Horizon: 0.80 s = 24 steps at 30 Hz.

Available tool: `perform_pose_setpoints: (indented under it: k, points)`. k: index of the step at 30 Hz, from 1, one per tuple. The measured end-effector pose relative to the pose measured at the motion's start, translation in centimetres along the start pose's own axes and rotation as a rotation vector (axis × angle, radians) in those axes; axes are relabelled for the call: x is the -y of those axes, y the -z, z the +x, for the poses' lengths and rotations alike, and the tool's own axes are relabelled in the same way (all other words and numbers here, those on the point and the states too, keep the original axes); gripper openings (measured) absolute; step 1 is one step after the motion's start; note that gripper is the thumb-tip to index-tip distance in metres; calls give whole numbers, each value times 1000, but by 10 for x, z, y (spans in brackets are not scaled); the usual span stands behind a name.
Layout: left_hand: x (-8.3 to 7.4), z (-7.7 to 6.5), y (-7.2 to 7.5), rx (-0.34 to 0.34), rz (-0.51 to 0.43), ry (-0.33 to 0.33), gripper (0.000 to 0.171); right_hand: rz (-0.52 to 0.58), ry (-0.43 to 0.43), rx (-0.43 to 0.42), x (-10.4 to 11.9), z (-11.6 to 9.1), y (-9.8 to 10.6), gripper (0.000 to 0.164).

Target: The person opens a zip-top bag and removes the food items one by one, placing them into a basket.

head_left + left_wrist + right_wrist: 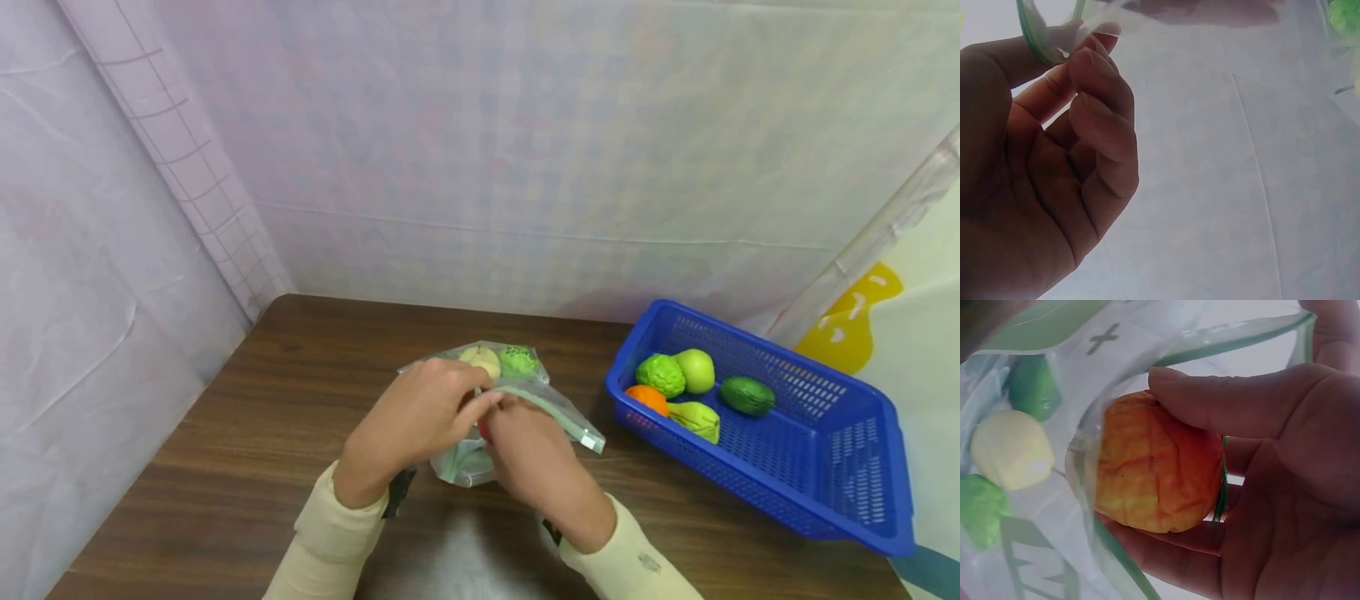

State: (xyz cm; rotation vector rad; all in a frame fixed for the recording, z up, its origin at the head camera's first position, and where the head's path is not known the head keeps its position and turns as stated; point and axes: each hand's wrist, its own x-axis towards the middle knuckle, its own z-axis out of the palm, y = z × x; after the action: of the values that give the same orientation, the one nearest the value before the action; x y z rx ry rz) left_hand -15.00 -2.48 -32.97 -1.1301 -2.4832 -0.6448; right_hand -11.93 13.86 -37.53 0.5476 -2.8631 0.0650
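Observation:
A clear zip bag [468, 468] with a green zip strip and a white slider lies on the table between the hands. My left hand [416, 408] pinches the edge of its mouth between thumb and forefinger. At the opening, my right hand [532, 454] grips an orange-red, creased toy fruit [1150, 469], thumb on top and fingers beneath; its far side is behind the bag's plastic. Inside the bag show a pale yellow round fruit [1013, 450], a bumpy green one [982, 509] and a darker green piece [1035, 387].
A blue perforated basket [810, 521] stands at the right of the brown table [247, 433]. It holds a bumpy green fruit [660, 375], a green apple [695, 371], an orange [647, 398], a yellow-green piece [696, 421] and a dark green one [747, 396]. White sheets hang behind.

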Motion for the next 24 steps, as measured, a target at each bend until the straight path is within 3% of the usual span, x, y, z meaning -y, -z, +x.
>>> perform_pose_setpoints:
  k: [18,24]
  points:
    - [1,0,1,-7,0,11,23,21,163,-84,-1,-25,33,47]
    - [2,0,2,-4,-6,14,25,111,241,-78,-6,-34,49,53]
